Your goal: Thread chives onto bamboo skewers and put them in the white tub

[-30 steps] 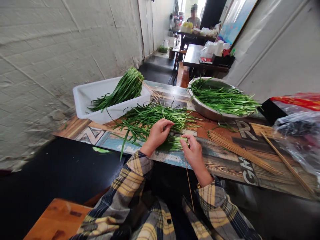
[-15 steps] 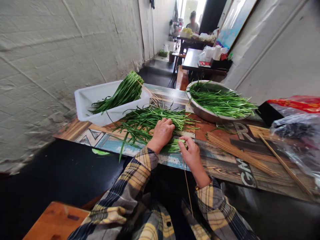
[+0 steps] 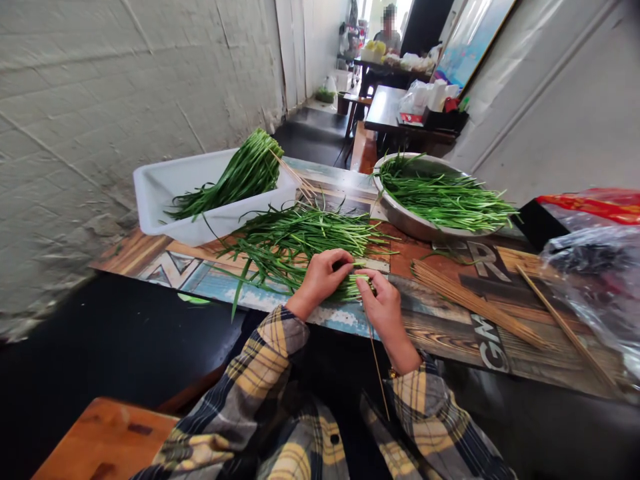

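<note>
My right hand (image 3: pixel 384 305) is closed on the pale cut ends of a small bunch of garlic chives (image 3: pixel 346 289). A thin bamboo skewer (image 3: pixel 379 373) slants down from beneath its fingers toward my lap. Beside it, my left hand (image 3: pixel 324 279) pinches chive stalks close to the same ends; its fingertips partly hide them. Just beyond both hands, a loose pile of garlic chives (image 3: pixel 315 230) lies on the table. In a white plastic tub (image 3: pixel 210 217) at the back left rests a thick bundle of chives (image 3: pixel 240 177), with several skewers (image 3: pixel 297 180) sticking out.
A metal basin (image 3: pixel 415 223) of chives (image 3: pixel 445 197) stands back right on the patterned wooden table (image 3: pixel 420 327). Bamboo skewers (image 3: pixel 475 303) and a longer stick (image 3: pixel 565 327) lie to the right, near plastic bags (image 3: pixel 595 267). A person (image 3: pixel 389 33) sits far behind.
My left hand has drawn back from the loose pile toward my right hand, its fingers now pinched at the chive ends. My right hand has stayed nearly in place.
</note>
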Demonstrator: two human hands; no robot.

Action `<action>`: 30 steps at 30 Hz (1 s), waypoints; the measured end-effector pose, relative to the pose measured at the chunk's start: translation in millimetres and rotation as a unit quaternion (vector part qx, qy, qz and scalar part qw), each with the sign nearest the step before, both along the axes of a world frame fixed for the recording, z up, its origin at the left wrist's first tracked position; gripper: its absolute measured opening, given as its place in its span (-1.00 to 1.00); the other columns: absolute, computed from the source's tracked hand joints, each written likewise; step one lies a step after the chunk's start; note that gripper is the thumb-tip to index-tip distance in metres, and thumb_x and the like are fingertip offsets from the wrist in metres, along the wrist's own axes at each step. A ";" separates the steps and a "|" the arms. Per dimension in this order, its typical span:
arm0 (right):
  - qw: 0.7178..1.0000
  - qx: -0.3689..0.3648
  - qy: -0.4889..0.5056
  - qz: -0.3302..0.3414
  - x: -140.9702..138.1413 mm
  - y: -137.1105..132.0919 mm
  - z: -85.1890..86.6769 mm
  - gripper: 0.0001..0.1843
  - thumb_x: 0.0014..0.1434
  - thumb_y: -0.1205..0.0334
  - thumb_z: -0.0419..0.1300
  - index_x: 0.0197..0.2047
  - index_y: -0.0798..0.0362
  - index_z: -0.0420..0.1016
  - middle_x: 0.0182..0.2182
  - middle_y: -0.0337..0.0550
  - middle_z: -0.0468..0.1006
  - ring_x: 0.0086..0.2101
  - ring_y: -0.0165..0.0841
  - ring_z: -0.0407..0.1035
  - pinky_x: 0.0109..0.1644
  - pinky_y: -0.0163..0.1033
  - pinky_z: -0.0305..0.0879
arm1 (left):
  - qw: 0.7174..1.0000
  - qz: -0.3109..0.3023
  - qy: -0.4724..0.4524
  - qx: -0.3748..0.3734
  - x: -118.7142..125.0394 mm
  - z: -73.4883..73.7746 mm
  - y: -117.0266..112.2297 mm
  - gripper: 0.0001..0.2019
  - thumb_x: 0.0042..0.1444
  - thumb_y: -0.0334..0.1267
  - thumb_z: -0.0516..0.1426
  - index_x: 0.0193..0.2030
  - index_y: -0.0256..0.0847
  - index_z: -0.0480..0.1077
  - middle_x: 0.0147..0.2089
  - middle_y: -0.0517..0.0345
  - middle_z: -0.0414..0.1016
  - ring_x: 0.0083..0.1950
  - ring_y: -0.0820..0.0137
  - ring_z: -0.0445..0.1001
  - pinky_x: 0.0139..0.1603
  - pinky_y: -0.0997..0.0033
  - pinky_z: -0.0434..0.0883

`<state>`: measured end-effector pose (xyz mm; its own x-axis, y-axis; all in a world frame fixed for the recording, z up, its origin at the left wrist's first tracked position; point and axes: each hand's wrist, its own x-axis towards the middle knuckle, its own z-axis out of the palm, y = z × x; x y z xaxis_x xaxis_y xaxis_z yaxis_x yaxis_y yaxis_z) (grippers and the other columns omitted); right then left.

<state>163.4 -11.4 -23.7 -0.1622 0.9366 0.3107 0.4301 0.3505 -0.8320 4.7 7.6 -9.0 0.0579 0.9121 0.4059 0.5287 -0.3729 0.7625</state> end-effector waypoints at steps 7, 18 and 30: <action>1.000 -0.011 0.005 0.006 0.1 -1.2 0.9 -0.71 0.25 0.09 0.07 -0.12 0.04 0.53 -0.26 -0.16 0.62 -0.31 -0.32 0.47 -0.22 -0.27 0.33 | 0.999 -0.013 -0.040 0.005 -4.1 -4.6 -2.3 -0.91 0.10 -0.39 0.14 -0.34 -0.24 0.48 -0.34 0.13 0.55 -0.27 0.39 0.49 -0.20 0.43 0.38; 1.000 -0.021 0.001 -0.001 0.1 -1.7 -0.8 -0.69 0.25 0.07 0.07 -0.12 0.04 0.53 -0.26 -0.14 0.63 -0.32 -0.30 0.48 -0.22 -0.25 0.34 | 0.999 -0.037 -0.033 0.019 -5.8 -6.7 -2.9 -0.89 0.12 -0.38 0.13 -0.38 -0.23 0.49 -0.36 0.14 0.54 -0.30 0.40 0.46 -0.22 0.43 0.36; 1.000 -0.018 -0.016 -0.009 -0.1 -2.7 -0.4 -0.69 0.24 0.07 0.07 -0.12 0.04 0.53 -0.26 -0.14 0.63 -0.31 -0.30 0.47 -0.21 -0.25 0.33 | 0.998 -0.044 -0.042 0.019 -5.7 -2.1 -5.5 -0.89 0.10 -0.37 0.13 -0.41 -0.23 0.47 -0.38 0.15 0.52 -0.30 0.41 0.45 -0.23 0.42 0.36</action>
